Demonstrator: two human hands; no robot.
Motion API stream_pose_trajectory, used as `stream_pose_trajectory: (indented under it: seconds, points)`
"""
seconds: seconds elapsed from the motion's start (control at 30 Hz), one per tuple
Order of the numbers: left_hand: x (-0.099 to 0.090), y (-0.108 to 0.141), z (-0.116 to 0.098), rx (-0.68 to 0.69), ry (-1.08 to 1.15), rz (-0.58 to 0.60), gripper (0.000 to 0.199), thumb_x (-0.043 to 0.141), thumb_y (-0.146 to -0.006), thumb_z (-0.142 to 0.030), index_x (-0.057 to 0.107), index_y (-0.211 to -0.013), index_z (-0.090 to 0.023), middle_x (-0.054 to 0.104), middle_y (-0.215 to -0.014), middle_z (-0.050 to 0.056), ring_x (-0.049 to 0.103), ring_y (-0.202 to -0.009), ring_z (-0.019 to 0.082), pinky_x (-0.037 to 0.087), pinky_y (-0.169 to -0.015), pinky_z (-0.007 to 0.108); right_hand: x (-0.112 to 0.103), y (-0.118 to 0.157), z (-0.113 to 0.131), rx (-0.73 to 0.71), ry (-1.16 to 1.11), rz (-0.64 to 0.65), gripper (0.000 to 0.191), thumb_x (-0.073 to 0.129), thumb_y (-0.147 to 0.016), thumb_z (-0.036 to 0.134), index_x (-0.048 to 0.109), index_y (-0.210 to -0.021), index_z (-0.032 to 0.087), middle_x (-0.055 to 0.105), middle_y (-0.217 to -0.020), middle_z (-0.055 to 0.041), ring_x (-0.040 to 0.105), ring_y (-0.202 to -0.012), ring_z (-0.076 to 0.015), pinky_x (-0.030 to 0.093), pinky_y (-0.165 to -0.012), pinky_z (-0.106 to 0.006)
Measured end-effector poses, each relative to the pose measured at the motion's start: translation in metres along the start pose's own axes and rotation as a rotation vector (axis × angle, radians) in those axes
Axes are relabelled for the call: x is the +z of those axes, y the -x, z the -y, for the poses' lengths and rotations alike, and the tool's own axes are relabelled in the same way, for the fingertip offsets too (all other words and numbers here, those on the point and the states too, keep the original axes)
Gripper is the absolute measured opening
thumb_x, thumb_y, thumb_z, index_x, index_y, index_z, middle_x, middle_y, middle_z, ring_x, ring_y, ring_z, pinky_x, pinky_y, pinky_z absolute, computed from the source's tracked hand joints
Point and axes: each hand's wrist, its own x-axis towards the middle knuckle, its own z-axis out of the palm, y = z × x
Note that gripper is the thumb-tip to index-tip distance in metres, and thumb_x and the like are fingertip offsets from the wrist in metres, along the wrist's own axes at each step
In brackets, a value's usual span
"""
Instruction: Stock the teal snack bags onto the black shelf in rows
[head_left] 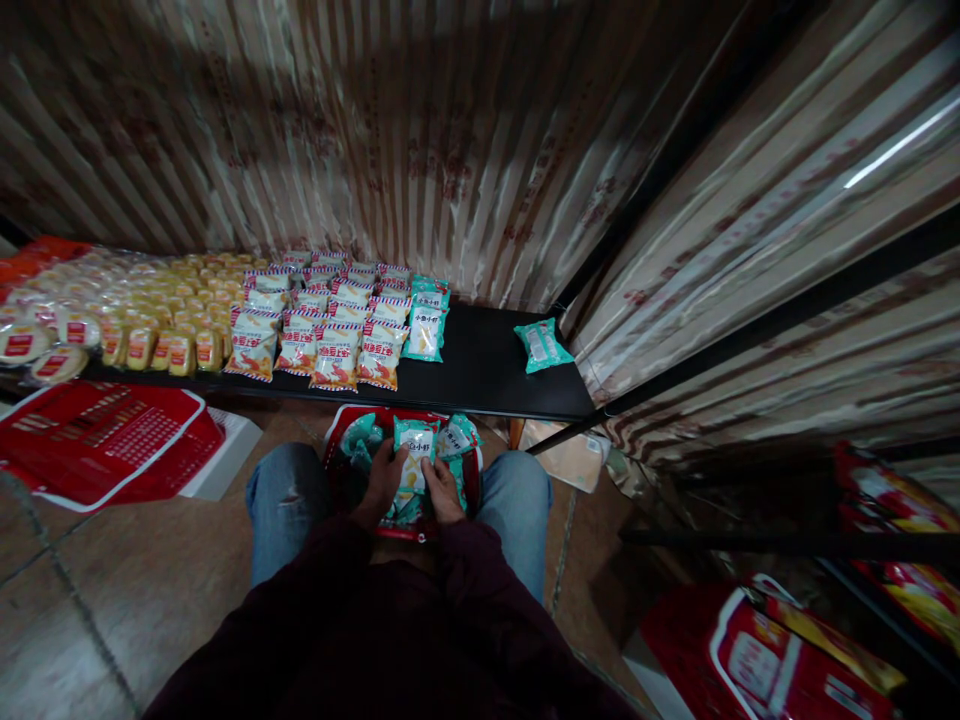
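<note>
Between my knees stands a red basket (pixel 335 425) with several teal snack packets in it. Over the basket, my left hand (pixel 384 482) and my right hand (pixel 445 488) hold one teal and white snack packet (pixel 415 455) by its two sides, with the printed face up. Another teal packet (pixel 459 437) leans at the basket's right rim. On the black shelf (pixel 480 375) ahead, a short row of teal packets (pixel 426 330) stands beside rows of white and orange snack bags (pixel 335 355). One single teal packet (pixel 542 345) lies near the shelf's right end.
Yellow wrapped cakes (pixel 180 350) and round white wrapped pastries (pixel 67 325) fill the shelf's left part. A red printed bag (pixel 105 440) lies on the floor at left. Black metal bars (pixel 720 350) cross at right, above a red bag (pixel 765 660). A pleated curtain (pixel 360 130) hangs behind.
</note>
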Motion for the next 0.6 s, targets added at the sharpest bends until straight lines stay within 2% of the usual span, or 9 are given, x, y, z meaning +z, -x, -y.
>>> stream_pose_trajectory:
  seconds: [0.1,0.23,0.47,0.6]
  points:
    - [-0.001,-0.002,-0.001,0.042,-0.100,-0.015,0.033,0.057,-0.076,-0.046,0.063,-0.089,-0.016,0.067,-0.076,0.003,0.062,-0.071,0.018,0.052,-0.062,0.031,-0.001,-0.001,-0.002,0.062,-0.091,0.030,0.048,0.063,-0.066,0.067,0.066,-0.090,0.025,0.073,-0.083,-0.0030,0.067,-0.075,-0.0227,0.053,-0.069,-0.035]
    - [0.000,-0.004,-0.008,0.081,-0.143,-0.027,0.032,0.055,-0.078,-0.044,0.065,-0.089,-0.015,0.067,-0.078,0.003,0.061,-0.071,0.017,0.051,-0.065,0.030,-0.002,-0.004,-0.001,0.043,-0.071,0.014,0.044,0.062,-0.070,0.063,0.065,-0.092,0.025,0.072,-0.086,-0.0035,0.066,-0.081,-0.0223,0.053,-0.073,-0.035]
    - [0.007,-0.010,-0.034,0.195,-0.200,-0.030,0.032,0.051,-0.082,-0.042,0.064,-0.095,-0.016,0.069,-0.090,0.005,0.061,-0.082,0.019,0.050,-0.078,0.032,-0.002,-0.017,0.007,-0.074,0.011,-0.011,0.040,0.055,-0.080,0.058,0.065,-0.094,0.021,0.069,-0.085,-0.0032,0.062,-0.077,-0.0188,0.050,-0.067,-0.028]
    - [0.012,-0.014,-0.050,0.241,-0.228,-0.042,0.032,0.050,-0.085,-0.040,0.063,-0.103,-0.017,0.069,-0.100,0.009,0.062,-0.089,0.021,0.048,-0.086,0.036,-0.002,-0.028,0.019,-0.173,0.063,-0.033,0.040,0.056,-0.082,0.056,0.066,-0.096,0.020,0.070,-0.089,-0.0036,0.062,-0.081,-0.0191,0.050,-0.072,-0.029]
